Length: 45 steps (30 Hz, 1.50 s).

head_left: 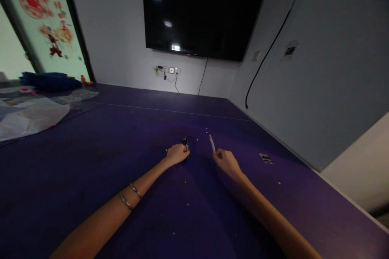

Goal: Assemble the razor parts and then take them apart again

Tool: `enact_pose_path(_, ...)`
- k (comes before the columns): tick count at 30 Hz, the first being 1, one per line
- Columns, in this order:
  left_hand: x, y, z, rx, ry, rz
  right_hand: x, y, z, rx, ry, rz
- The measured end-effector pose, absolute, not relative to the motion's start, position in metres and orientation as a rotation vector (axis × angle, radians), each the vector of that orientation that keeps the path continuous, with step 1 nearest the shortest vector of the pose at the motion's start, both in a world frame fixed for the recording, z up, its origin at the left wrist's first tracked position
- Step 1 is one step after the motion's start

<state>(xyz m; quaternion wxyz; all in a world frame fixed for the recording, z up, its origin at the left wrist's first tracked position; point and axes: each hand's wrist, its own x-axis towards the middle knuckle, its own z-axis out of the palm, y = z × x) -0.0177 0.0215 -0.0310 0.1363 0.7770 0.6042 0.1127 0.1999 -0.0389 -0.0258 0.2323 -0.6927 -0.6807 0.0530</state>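
My left hand (178, 153) is closed around a small dark tool (185, 142) with a greenish glint; its kind is mostly hidden by the fingers. Between the thumb and fingers of my right hand (226, 162) is a narrow pale strip (212, 143), slightly curved, with a darker far tip. The strip points away from me and stands apart from the dark tool. Both hands are low over the purple surface (194, 218). Tiny white bits (197, 140) lie scattered around them.
To the right lies a small dark packet (266, 158) near the wall. Clear plastic sheeting (36, 117) and a dark blue cloth bundle (50, 81) are at the far left. A black cable (267, 50) hangs down the right wall. A television (203, 12) is mounted ahead.
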Motion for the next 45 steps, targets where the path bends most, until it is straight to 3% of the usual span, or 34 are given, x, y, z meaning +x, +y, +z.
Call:
enact_pose_path(8,-0.019,0.024,-0.034,2.258,1.745,0.326,0.135,-0.028,-0.027,-2.061,-2.067,-0.032)
enact_pose_path(32,-0.019,0.020,-0.035,2.286,1.751,0.364,0.125,-0.024,-0.029,-2.109,-2.066,0.038)
enact_pose_path(45,-0.029,0.034,-0.048,2.222,1.659,0.708,0.227,-0.032,-0.016,-2.054,-1.825,0.001)
